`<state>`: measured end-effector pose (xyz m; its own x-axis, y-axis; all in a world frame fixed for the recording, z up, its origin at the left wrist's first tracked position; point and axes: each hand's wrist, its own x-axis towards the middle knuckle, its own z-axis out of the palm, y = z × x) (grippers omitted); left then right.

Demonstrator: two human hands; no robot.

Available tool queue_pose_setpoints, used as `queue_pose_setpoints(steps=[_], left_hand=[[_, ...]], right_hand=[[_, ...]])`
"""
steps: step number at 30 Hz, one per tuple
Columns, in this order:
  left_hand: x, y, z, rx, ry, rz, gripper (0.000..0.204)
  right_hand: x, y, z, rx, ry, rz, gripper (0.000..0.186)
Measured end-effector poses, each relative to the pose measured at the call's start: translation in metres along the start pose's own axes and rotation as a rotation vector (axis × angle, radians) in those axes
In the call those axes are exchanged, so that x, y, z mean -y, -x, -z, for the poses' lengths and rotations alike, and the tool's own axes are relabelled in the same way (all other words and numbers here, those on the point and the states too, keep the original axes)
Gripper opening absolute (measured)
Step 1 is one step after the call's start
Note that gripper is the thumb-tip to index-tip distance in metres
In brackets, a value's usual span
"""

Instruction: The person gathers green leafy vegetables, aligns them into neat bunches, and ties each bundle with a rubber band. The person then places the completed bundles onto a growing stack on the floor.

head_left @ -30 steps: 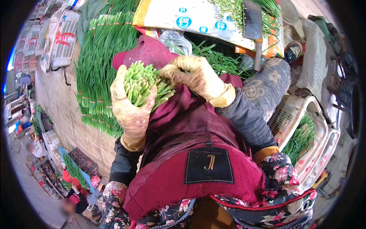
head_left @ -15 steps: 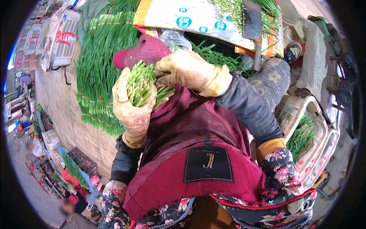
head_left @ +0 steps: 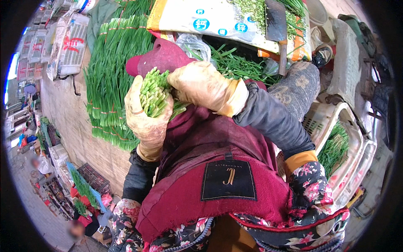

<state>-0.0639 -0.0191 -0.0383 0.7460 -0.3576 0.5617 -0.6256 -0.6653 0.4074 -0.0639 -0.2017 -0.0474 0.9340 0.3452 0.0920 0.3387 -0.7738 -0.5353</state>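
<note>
The left hand (head_left: pixel 147 126) clasps green stalks (head_left: pixel 153 93); the right hand (head_left: pixel 199 84) curls at their two-o'clock edge, its hold hidden from me. A slackened left grip could spill them.

A red-marked white crate (head_left: pixel 76 32) sits beside a green cloth (head_left: pixel 100 24), with a dark crate (head_left: pixel 95 178) lower left.
</note>
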Motion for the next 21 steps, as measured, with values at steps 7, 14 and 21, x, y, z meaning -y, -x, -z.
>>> queue_pose_setpoints(steps=[7, 14, 21], left_hand=[[-0.002, -0.005, 0.0, 0.007, 0.018, 0.007, 0.074], [0.001, -0.005, 0.004, 0.04, 0.043, 0.085, 0.078], [-0.001, -0.005, 0.003, 0.033, 0.024, 0.073, 0.079]], right_hand=[[-0.005, 0.016, -0.011, -0.251, -0.097, 0.048, 0.012], [-0.046, 0.055, -0.006, -0.196, -0.921, -0.274, 0.022], [-0.016, 0.081, -0.017, -0.22, -0.874, -0.322, 0.019]])
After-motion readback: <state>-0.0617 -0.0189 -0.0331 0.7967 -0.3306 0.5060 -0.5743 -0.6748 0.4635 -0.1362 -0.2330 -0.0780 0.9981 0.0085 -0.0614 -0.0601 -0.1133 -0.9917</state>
